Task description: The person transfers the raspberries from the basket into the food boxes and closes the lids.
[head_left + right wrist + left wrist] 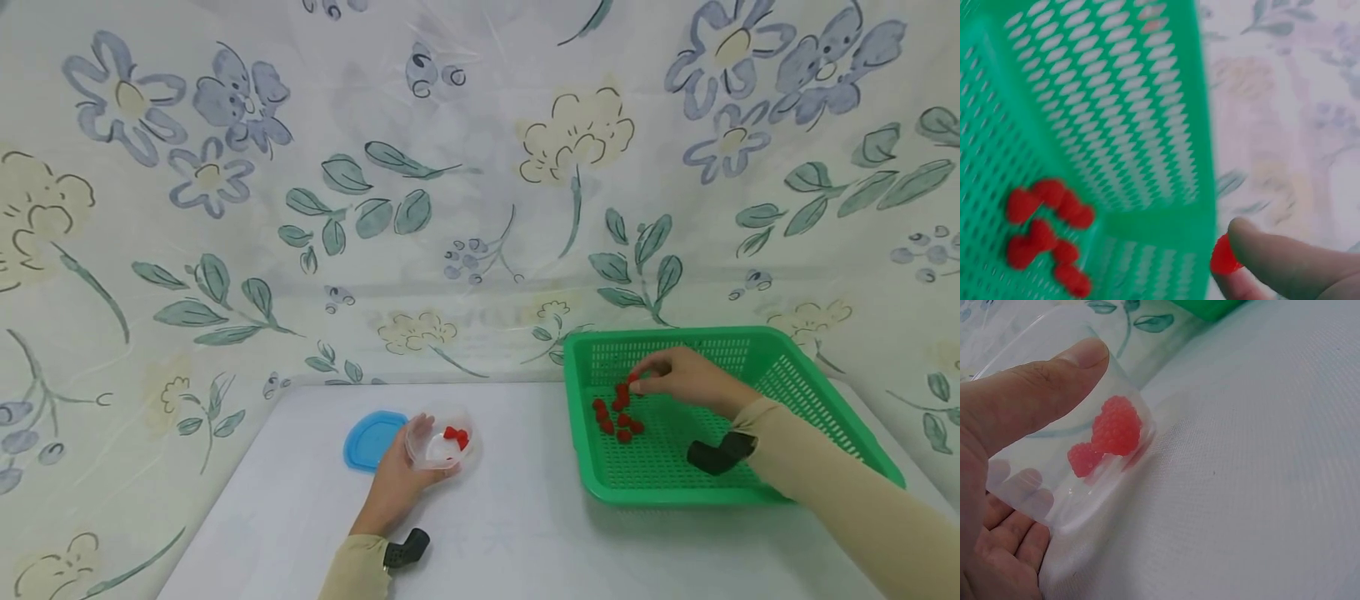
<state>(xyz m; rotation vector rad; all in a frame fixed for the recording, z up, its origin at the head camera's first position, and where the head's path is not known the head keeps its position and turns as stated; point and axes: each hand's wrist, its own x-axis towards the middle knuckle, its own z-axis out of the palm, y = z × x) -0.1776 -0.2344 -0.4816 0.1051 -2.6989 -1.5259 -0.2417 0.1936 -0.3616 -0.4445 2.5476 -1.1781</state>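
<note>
My left hand (396, 483) grips a clear plastic container (435, 458) low over the table, thumb on one side and fingers round the other. A few red raspberries (1117, 426) lie at its bottom. Over the left part of a green basket (675, 497), my right hand (686, 379) pinches a single raspberry (1224, 256) between thumb and finger. Several more raspberries (1041, 234) lie in a loose cluster on the basket floor, below and left of that hand in the head view.
A blue lid (367, 446) lies on the white table (510, 533), behind the left hand and left of the container. Flower-patterned sheeting (480, 208) rises behind the table. The perforated basket walls stand up around the right hand's work area.
</note>
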